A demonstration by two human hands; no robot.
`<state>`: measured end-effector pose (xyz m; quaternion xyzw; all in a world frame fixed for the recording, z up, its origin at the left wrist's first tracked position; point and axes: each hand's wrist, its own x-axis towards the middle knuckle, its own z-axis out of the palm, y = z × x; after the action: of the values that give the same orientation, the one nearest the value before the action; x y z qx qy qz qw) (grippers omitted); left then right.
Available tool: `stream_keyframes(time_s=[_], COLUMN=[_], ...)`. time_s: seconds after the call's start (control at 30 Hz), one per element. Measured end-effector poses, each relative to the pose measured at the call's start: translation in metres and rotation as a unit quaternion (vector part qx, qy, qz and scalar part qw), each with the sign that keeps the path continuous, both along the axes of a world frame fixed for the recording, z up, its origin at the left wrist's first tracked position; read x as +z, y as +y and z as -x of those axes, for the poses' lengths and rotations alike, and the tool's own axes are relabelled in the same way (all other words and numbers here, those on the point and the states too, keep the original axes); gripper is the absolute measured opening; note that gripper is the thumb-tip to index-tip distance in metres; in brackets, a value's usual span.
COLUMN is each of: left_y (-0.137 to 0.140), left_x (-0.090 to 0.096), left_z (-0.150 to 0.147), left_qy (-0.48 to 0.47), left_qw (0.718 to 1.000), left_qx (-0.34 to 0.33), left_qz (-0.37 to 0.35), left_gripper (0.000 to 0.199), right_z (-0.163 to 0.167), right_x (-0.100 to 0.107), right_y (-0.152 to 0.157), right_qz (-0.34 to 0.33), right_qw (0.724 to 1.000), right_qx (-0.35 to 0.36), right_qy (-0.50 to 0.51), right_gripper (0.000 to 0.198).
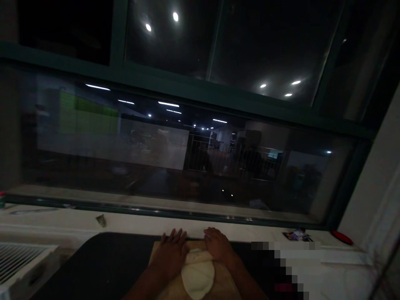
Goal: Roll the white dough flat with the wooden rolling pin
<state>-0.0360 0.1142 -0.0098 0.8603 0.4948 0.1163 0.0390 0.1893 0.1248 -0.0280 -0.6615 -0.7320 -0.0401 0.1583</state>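
cream dough (198,278) lies between left hand (171,251) and right hand (218,246).

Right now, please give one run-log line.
left hand: left of dough-like piece; right hand: right of it; piece: on board; board: on dark tabletop; contact with piece: unclear

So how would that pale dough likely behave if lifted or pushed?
Likely floppy: the dough looks like a soft, flat sheet. It probably won't roll, lying broad side down on the board. It may drag rather than slide, since its surface looks matte.
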Motion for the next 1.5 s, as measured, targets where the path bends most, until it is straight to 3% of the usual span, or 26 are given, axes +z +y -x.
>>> stream_keyframes(time_s=[0.33, 0.47, 0.57, 0.83, 0.9, 1.03, 1.13, 1.23, 1.37, 1.5], left_y=[-0.054, -0.067, -0.081, -0.117, -0.118, -0.115, -0.109, -0.097, -0.067, -0.036], left_x=[-0.010, -0.026, -0.028, -0.005, -0.006, -0.006, 0.001, 0.006, 0.005, 0.006], left_z=[0.010, 0.022, 0.033, 0.067, 0.071, 0.069, 0.061, 0.049, 0.032, 0.014], left_qy=[-0.045, -0.057, -0.055, -0.034, -0.032, -0.040, -0.051, -0.064, -0.074, -0.075], left_qw=[0.994, 0.985, 0.978, 0.977, 0.974, 0.974, 0.979, 0.981, 0.986, 0.991], left_qx=[-0.041, -0.081, -0.116, -0.190, -0.206, -0.207, -0.189, -0.180, -0.147, -0.115], left_qz=[-0.086, -0.138, -0.166, -0.093, -0.090, -0.082, -0.061, -0.037, -0.011, -0.006], left_gripper=[0.049, 0.050, 0.055, 0.059, 0.059, 0.060, 0.057, 0.052, 0.051, 0.052], right_z=[0.007, 0.011, 0.010, 0.005, 0.008, 0.018, 0.019, 0.019, 0.021, 0.018], right_x=[-0.005, -0.026, -0.045, -0.058, -0.069, -0.088, -0.077, -0.045, -0.002, 0.016], right_y=[-0.085, -0.112, -0.129, -0.166, -0.168, -0.162, -0.154, -0.144, -0.120, -0.085], right_qz=[-0.048, -0.107, -0.168, -0.257, -0.275, -0.282, -0.272, -0.213, -0.109, -0.091], right_qw=[0.998, 0.993, 0.985, 0.957, 0.953, 0.958, 0.959, 0.973, 0.993, 0.995], right_qx=[-0.039, -0.049, -0.029, 0.132, 0.126, 0.038, 0.019, 0.021, -0.029, -0.033], right_qy=[-0.015, -0.021, -0.031, -0.002, -0.011, -0.044, -0.080, -0.089, -0.034, -0.006], right_gripper=[0.047, 0.046, 0.047, 0.038, 0.040, 0.041, 0.045, 0.046, 0.045, 0.049])
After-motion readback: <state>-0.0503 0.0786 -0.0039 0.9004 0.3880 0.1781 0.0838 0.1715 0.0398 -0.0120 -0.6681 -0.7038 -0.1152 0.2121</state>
